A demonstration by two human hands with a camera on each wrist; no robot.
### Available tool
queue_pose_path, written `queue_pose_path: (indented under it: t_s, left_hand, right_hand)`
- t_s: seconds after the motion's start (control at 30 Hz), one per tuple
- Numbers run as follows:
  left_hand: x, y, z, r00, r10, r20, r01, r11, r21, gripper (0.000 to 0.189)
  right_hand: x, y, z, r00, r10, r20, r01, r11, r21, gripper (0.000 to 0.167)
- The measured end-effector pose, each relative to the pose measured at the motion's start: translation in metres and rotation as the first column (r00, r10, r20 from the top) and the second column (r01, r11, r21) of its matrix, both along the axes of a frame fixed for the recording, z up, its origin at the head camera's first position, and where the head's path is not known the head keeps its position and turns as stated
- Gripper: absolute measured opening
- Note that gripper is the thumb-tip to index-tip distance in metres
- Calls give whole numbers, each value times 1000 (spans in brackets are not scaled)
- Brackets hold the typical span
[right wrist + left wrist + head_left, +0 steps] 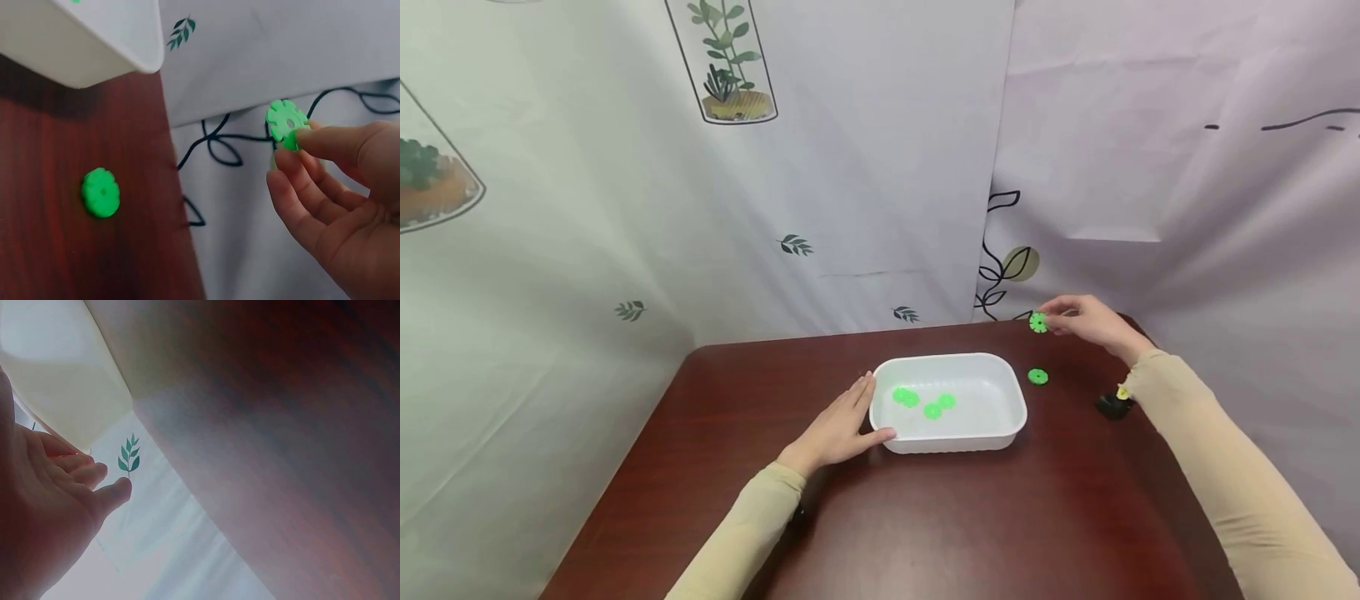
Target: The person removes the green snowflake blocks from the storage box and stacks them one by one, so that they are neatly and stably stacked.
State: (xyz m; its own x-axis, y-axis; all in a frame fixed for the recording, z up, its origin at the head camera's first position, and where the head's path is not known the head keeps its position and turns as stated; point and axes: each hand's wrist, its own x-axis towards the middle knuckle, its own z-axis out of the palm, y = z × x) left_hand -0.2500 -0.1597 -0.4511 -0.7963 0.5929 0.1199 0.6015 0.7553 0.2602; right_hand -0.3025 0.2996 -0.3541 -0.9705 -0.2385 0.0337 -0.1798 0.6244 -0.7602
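Observation:
A white plastic tub (951, 442) stands on the table with several green notched discs (932, 411) inside. My left hand (842, 425) rests against its left end, fingers straight along the side and thumb at the near corner. The left wrist view shows that hand (59, 494) beside the pale tub wall (69, 381). Right of the tub, above the table's far edge, my right hand (1086, 321) pinches a green notched disc (285, 119) between thumb and fingers. Another green disc (1038, 377) lies flat on the table below that hand, to the right of the tub.
The dark red-brown table (1000, 517) ends at a pale printed curtain (880, 183) hanging behind it. A small black object with a yellow piece (1115, 405) is by the right sleeve. Part of a dark object (797, 512) shows under the left wrist.

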Motion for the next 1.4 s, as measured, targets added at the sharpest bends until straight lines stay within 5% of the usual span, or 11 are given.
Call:
queue_pose_path:
  t_s: [0.73, 1.4]
  left_hand:
    - [-4, 0, -1, 1000, 14, 19, -14, 1000, -23, 102]
    - [-4, 0, -2, 1000, 6, 18, -6, 1000, -21, 101]
  right_hand:
    - [-5, 12, -73, 991, 7, 132, 14, 988, -153, 34]
    - [-5, 10, -91, 980, 20, 198, 6, 991, -130, 33]
